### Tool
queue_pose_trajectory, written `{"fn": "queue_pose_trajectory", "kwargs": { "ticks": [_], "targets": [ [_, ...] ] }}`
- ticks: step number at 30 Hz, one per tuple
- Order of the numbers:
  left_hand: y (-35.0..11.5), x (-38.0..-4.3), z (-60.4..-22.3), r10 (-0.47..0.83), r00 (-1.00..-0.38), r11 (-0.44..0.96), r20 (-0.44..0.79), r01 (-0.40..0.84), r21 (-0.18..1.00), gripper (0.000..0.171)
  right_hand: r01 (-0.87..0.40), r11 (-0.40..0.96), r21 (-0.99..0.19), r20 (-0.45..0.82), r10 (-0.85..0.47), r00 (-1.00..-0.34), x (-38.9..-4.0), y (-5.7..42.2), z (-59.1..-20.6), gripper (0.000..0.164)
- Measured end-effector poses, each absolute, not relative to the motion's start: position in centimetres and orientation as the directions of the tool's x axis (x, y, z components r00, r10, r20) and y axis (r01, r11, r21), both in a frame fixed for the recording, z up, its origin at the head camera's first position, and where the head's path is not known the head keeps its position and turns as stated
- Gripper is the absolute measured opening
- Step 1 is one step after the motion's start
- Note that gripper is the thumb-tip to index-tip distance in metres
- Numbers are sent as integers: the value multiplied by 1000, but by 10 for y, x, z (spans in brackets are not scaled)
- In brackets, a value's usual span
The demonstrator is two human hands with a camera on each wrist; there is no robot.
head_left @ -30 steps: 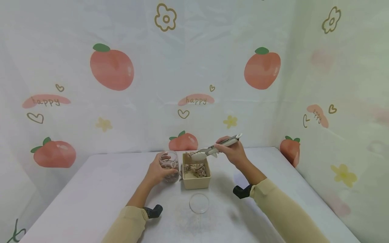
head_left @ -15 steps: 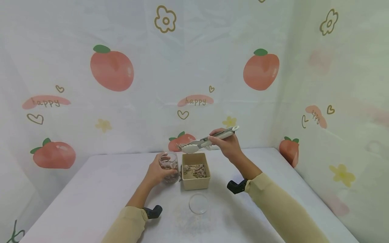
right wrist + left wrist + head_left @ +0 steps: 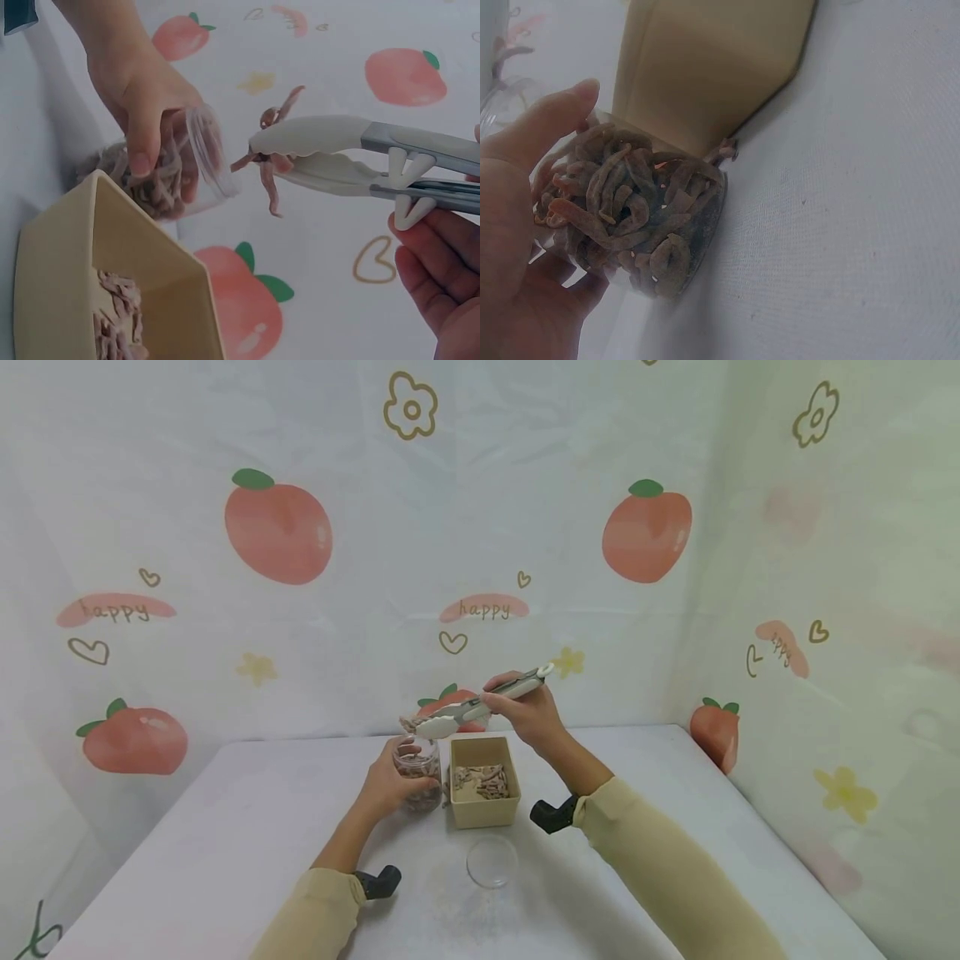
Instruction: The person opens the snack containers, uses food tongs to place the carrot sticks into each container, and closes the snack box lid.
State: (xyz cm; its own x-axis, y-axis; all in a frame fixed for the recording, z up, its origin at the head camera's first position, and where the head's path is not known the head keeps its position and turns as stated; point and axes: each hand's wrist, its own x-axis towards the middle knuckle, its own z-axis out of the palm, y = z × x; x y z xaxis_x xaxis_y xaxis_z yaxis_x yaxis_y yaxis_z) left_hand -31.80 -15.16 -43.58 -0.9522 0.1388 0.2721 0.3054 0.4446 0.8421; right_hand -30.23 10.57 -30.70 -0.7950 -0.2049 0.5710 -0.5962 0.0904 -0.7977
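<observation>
My left hand (image 3: 390, 785) grips a clear jar (image 3: 418, 768) from its left side. Brownish, wrinkled dried strips (image 3: 622, 202) fill much of the jar. My right hand (image 3: 525, 706) holds a pair of tongs (image 3: 480, 706) with white heads and grey handles. Several strips (image 3: 271, 161) are pinched between the tong tips, just over the jar's open mouth. Right of the jar stands a beige rectangular box (image 3: 484, 814), with more of the same strips (image 3: 116, 315) lying on its bottom.
A round clear lid (image 3: 491, 862) lies on the white table in front of the box. A stray strip (image 3: 724, 152) sits on the table between jar and box. Behind the table hangs a printed cloth (image 3: 360, 652) with fruit pictures.
My right hand has lifted the tongs out of the box with strips in them and carried them left to above the jar. My left hand and the jar have stayed in place.
</observation>
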Motion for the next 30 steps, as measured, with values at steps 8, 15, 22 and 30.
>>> {"fn": "queue_pose_trajectory", "kwargs": {
  "ticks": [8,15,22,30],
  "targets": [
    [-150,-317,-435,111,-965,470,236,260,843,81,-558,161,-814,521,-221,-825,-304,93,-315,13],
    [-151,-317,-433,96,-966,507,240,255,823,88,-522,169,-836,485,-218,-847,-300,89,-312,15],
    [-151,-316,-433,92,-969,515,230,244,822,86,-515,181,-838,474,-227,-851,-279,86,-296,13],
    [-151,-316,-434,94,-968,501,235,249,828,80,-541,190,-819,499,-229,-836,-308,88,-320,13]
  ]
}}
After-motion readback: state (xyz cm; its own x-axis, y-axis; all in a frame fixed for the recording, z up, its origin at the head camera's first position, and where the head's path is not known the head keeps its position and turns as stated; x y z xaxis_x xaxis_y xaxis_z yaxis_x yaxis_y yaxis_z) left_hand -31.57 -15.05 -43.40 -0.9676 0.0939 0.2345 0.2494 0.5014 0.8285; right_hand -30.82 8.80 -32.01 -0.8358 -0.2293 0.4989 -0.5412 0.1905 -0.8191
